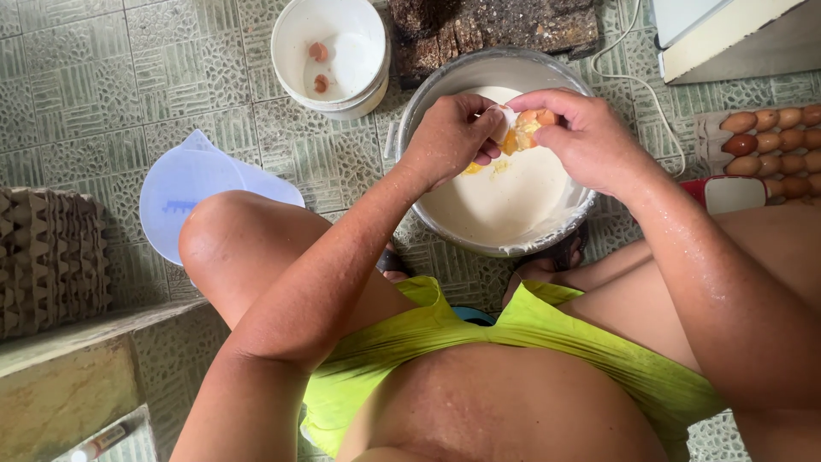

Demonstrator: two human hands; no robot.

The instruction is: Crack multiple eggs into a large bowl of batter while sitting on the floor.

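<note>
I saw my left hand (449,137) and right hand (586,137) pinching a cracked egg (523,127) over the metal bowl (445,94) at upper centre, fingers curled tight around each half. The shell looked brittle and slippery; I judged the edges the best hold.

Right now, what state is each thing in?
Egg: cracked open, held over the bowl by both hands.
Metal bowl: holds pale batter.
White bucket: holds shell pieces.
Egg tray: brown eggs in it.
Empty trays: stacked.
Left hand, right hand: gripping the shell.
</note>
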